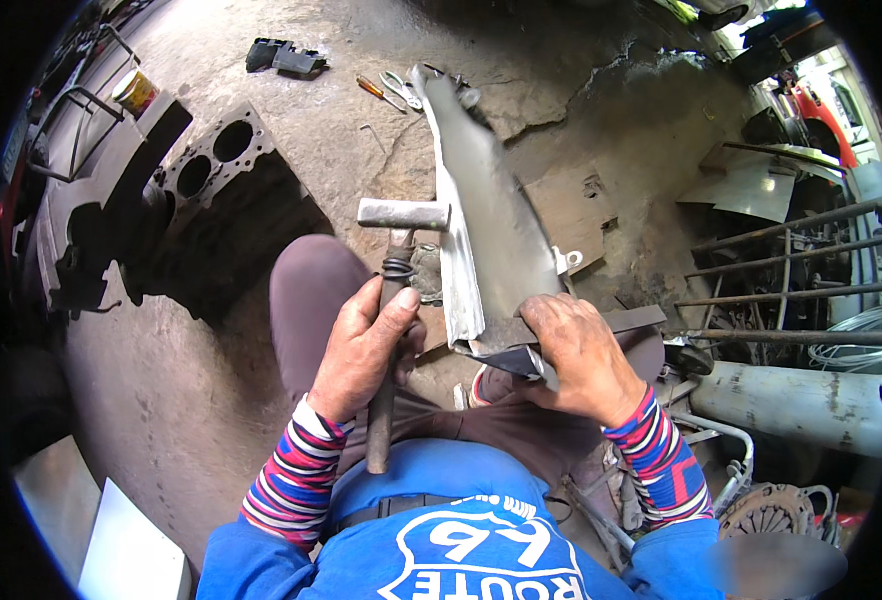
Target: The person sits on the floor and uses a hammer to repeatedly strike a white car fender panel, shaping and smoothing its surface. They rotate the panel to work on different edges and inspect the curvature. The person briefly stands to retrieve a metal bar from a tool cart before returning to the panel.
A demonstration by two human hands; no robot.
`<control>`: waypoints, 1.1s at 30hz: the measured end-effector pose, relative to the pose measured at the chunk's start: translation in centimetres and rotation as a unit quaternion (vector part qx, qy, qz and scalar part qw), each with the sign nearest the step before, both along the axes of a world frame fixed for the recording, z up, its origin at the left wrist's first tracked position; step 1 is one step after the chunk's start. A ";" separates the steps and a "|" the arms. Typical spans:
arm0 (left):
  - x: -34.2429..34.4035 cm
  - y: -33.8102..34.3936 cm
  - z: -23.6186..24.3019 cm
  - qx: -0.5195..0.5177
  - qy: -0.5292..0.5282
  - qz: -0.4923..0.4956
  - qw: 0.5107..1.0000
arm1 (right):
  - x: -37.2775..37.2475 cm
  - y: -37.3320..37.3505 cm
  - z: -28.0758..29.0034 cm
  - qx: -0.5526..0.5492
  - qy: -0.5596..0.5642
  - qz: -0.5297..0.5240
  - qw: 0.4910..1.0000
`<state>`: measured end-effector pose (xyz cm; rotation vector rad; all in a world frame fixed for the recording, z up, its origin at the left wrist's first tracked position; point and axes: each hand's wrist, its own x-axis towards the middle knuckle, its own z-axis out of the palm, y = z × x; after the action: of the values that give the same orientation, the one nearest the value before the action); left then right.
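My left hand (366, 345) is wrapped round the dark handle of a hammer (404, 214), whose pale block-shaped head points away from me. The head's right end lies against or just over the folded edge of a long grey sheet-metal panel (501, 200). My right hand (581, 350) is closed on the panel's near end, thumb hidden underneath. A flat dark metal bar (636, 320) passes by that hand, partly covered by it. Whether the hand also grips the bar is unclear. The panel stretches away from my lap, narrowing at its far end.
An engine block (216, 150) stands at left. Beyond the panel lie a screwdriver (369, 87), pliers (398, 90) and a black plastic part (286, 58). At right are a metal rack (786, 290), a grey cylinder (791, 405) and a round clutch part (766, 512).
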<state>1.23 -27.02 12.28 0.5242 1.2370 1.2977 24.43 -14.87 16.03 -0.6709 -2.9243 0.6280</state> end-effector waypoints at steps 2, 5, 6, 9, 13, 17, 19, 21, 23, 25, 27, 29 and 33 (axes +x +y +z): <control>0.2 -0.9 0.6 0.039 -0.013 0.010 0.999 | -0.7 -2.5 0.6 0.041 -0.025 -0.022 0.999; 0.1 -2.2 0.7 0.040 0.059 -0.001 0.997 | -2.0 -6.2 0.1 0.038 -0.021 -0.055 0.998; -0.1 -2.4 0.5 0.055 0.101 0.000 0.993 | -2.5 -7.5 -0.3 0.053 -0.022 -0.053 0.997; -0.9 -3.9 0.1 0.029 0.082 -0.017 0.996 | -3.6 -10.2 -0.8 -0.022 -0.085 -0.071 0.994; -1.2 -5.8 -0.6 0.023 0.037 -0.020 0.999 | -3.7 -11.2 -0.3 -0.148 -0.100 -0.038 0.983; -0.9 -6.7 -1.2 0.053 0.106 -0.049 0.992 | -3.6 -11.2 -0.3 -0.198 -0.149 -0.085 0.965; -0.6 -6.7 -1.6 0.064 0.092 -0.028 0.993 | -3.5 -11.9 -0.7 -0.197 -0.121 -0.053 0.972; -0.3 -6.8 -1.9 0.075 0.079 -0.003 0.994 | -3.6 -12.6 -1.3 -0.176 -0.060 -0.034 0.982; 0.0 -6.9 -1.9 0.077 0.061 0.018 0.995 | -3.3 -13.0 -1.7 -0.159 -0.014 -0.025 0.987; 0.2 -7.1 -1.9 0.060 0.095 0.003 0.994 | -2.9 -13.3 -1.9 -0.151 -0.006 -0.028 0.988; 0.6 -7.3 -2.0 0.050 0.113 0.006 0.992 | -2.7 -13.5 -2.2 -0.122 0.005 -0.041 0.992; 1.3 -7.2 -2.2 0.052 0.118 0.029 0.991 | -2.6 -13.7 -2.9 -0.107 0.010 -0.067 0.992; 1.6 -6.8 -2.8 0.026 0.066 0.031 0.997 | -3.3 -14.5 -5.0 -0.109 0.061 -0.139 0.982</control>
<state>2.84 -33.82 9.45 0.6212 1.3413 1.3679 21.18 -29.34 11.01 -1.0035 -2.6049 0.9259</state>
